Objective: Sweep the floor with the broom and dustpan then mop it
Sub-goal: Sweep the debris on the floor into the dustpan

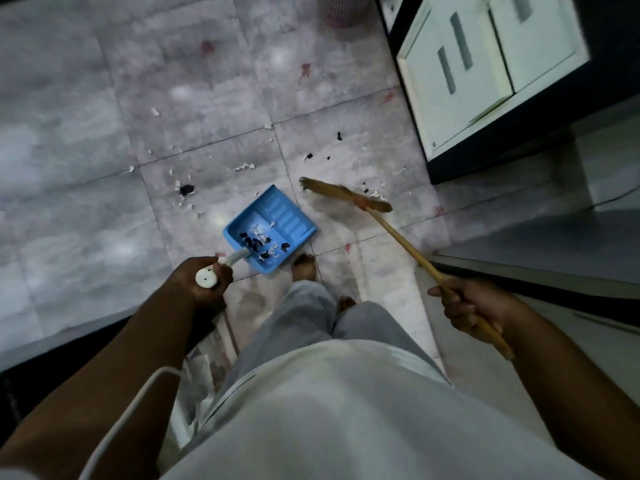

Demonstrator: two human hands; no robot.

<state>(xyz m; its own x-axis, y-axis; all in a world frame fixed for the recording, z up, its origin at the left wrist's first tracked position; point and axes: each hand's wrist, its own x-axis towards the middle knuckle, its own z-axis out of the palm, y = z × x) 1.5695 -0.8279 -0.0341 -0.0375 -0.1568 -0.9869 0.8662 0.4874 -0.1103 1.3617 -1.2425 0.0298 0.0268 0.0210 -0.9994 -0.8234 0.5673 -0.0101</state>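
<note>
Just past the left hand [188, 275] and its grip on a white handle [207, 278], the dustpan [280, 211] is bright blue with ribbed stripes and holds black and white scraps [258, 240]. Beyond the grip of the right hand [467, 306], the broom [405, 245] has a yellow-brown stick and tan bristles [332, 190] bound in red-orange. The floor [86, 140] is grey marbled tile with reddish spots [207, 46].

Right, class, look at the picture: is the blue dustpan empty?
No, black and white scraps lie in the dustpan, which the left hand holds by its handle while the right hand holds the broom.
</note>
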